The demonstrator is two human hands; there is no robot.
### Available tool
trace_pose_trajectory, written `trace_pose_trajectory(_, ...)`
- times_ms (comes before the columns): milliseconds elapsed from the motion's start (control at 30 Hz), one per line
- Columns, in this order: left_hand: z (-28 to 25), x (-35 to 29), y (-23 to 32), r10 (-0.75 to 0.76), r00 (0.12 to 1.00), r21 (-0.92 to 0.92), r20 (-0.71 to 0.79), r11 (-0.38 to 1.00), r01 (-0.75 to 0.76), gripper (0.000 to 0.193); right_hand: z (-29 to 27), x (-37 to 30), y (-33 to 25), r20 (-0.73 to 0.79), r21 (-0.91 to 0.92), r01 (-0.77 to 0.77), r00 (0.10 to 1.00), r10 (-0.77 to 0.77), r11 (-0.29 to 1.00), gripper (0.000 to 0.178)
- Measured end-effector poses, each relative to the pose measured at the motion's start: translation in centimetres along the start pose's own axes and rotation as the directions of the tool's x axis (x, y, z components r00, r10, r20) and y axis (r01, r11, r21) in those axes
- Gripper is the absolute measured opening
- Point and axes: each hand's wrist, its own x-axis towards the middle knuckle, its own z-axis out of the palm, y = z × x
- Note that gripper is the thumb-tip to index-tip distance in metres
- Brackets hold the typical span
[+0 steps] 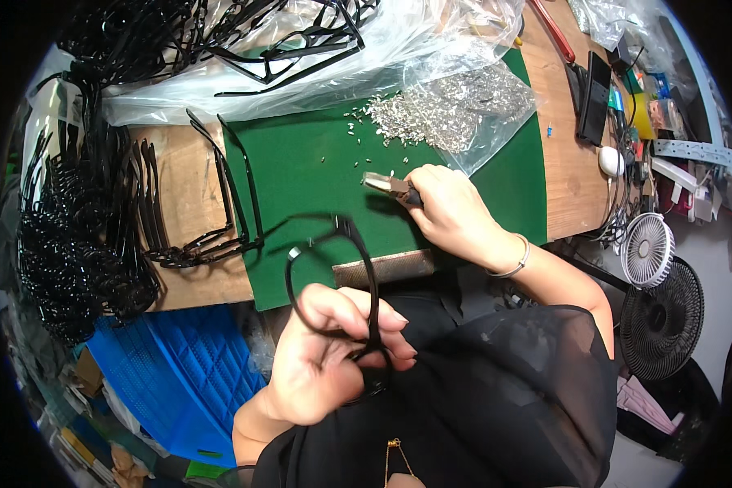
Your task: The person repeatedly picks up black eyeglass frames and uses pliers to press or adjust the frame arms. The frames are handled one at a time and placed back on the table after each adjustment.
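In my left hand [313, 366], raised over the table's near edge, is a black eyeglass frame [372, 272], with the fingers closed round its lower rim. My right hand [457, 207] grips a pair of pliers [387, 185] whose jaws point left over the green mat [301, 154]. Whether the jaws hold a piece is too small to tell. Just beyond them lies a heap of small silvery metal pieces [398, 118], partly inside a clear plastic bag [496, 106], with a few strays on the mat.
Black eyeglass frames [81, 236] are piled at the left, and more lie [301, 53] on plastic sheeting at the back. Two frames [228, 240] rest beside the mat. A phone [595, 99], a white fan [647, 250] and a black fan [663, 321] are on the right; a blue basket [171, 374] stands below left.
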Motion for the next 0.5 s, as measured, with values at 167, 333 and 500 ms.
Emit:
trace_pose_trajectory(167,0.7,-0.7,-0.2,-0.08,0.983,0.259,-0.166,0.958,0.122,0.012,-4.0,-1.1,-3.1,0.169,0.446,-0.237,0.969,0.179,0.863,0.015)
trace_pose_trajectory(333,1.5,1.0,-2.9,0.122,0.973,0.515,-0.195,0.857,-0.004,0.042,-4.7,-3.0,-7.4,0.219,0.875,-0.297,0.947,0.234,0.383,0.01)
trace_pose_trajectory(500,1.3,1.0,-3.9,0.218,0.96,0.612,-0.178,0.788,-0.066,0.047,-3.5,-2.9,-7.7,0.172,0.937,-0.232,0.957,0.234,0.262,0.011)
